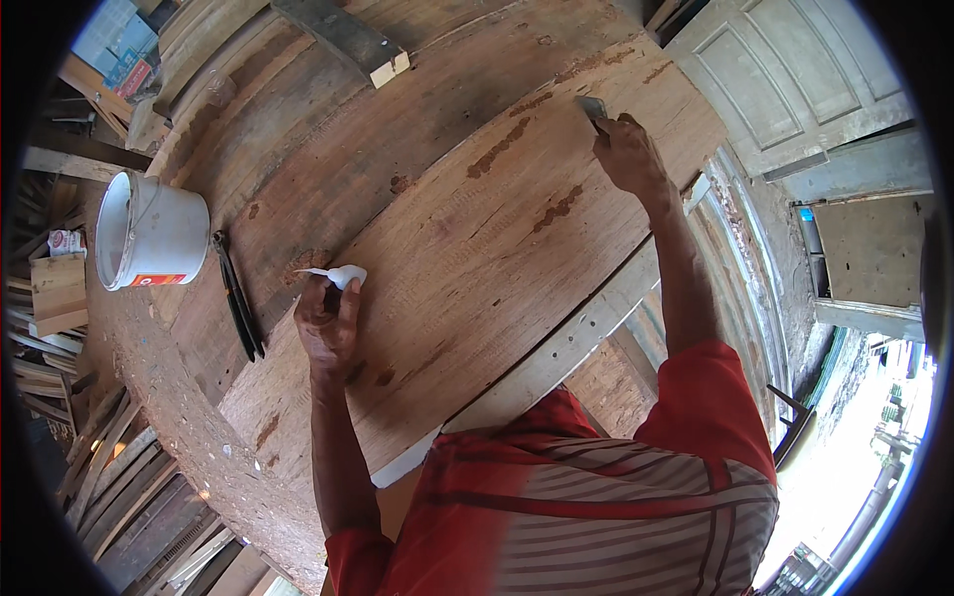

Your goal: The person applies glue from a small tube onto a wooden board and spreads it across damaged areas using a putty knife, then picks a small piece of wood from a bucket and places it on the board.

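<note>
A large brown wooden panel (477, 228) lies flat on a workbench, with darker rough patches across its surface. My left hand (328, 323) rests on the panel's left part and holds a small white lump of filler (343, 275). My right hand (626, 154) reaches to the panel's far edge and grips a metal putty knife (592, 107), its blade pressed against the wood near a dark patch.
A white plastic bucket (149, 233) stands on the bench to the left. Dark pliers (238, 298) lie between the bucket and the panel. A wooden block (348, 40) sits at the far end. Stacked timber (109, 477) fills the lower left; a grey door (795, 79) is at right.
</note>
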`<action>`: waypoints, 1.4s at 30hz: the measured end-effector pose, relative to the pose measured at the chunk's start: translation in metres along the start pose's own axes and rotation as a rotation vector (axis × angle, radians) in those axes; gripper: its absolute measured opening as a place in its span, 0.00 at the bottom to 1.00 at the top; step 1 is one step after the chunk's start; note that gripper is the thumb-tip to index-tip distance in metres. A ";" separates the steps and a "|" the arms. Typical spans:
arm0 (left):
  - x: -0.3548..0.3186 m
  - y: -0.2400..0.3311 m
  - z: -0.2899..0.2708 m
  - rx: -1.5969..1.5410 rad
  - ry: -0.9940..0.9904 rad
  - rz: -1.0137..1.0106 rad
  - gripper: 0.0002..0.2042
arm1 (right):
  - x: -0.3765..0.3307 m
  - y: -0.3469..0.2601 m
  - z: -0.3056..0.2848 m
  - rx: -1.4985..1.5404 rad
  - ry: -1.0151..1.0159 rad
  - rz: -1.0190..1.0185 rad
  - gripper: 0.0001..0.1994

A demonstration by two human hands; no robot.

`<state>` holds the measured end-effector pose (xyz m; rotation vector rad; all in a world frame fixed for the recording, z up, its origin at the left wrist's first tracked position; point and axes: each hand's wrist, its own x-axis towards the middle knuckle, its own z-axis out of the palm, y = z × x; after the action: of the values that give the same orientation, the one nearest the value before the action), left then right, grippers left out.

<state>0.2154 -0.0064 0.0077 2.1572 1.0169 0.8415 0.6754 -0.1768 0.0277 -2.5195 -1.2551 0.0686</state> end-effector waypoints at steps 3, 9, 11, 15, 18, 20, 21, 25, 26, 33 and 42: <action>-0.002 -0.010 0.002 -0.037 -0.016 -0.055 0.09 | 0.011 0.025 0.003 0.009 0.118 -0.021 0.15; -0.001 -0.003 0.002 -0.074 0.016 -0.070 0.10 | -0.001 0.007 0.018 -0.038 0.074 -0.050 0.13; 0.000 0.000 0.001 -0.079 0.005 -0.067 0.10 | -0.006 0.004 0.016 -0.014 0.079 -0.069 0.13; 0.001 0.005 0.001 -0.088 -0.013 -0.111 0.10 | 0.002 0.033 0.011 0.028 0.166 -0.060 0.13; 0.000 0.000 0.000 -0.056 -0.011 -0.079 0.10 | 0.000 0.036 0.004 0.038 0.129 -0.087 0.14; -0.001 0.001 0.001 -0.068 -0.015 -0.121 0.10 | -0.004 0.032 -0.003 0.055 0.104 -0.099 0.15; -0.001 0.002 0.001 -0.073 -0.016 -0.142 0.10 | -0.003 0.030 -0.005 0.068 0.113 -0.097 0.16; -0.002 -0.002 0.004 -0.153 -0.005 -0.141 0.09 | 0.008 0.058 -0.003 0.056 0.132 -0.165 0.19; -0.002 0.000 0.005 -0.142 -0.006 -0.136 0.09 | 0.011 0.067 -0.005 0.048 0.146 -0.167 0.19; 0.001 0.008 0.004 -0.036 -0.003 -0.110 0.09 | 0.027 0.084 -0.009 0.047 0.229 -0.162 0.20; 0.000 0.002 0.005 -0.016 0.026 -0.065 0.10 | 0.018 0.079 -0.009 0.024 0.128 -0.164 0.20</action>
<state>0.2199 -0.0093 0.0063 2.0929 1.0841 0.8467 0.7486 -0.2091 0.0140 -2.3508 -1.3930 -0.1138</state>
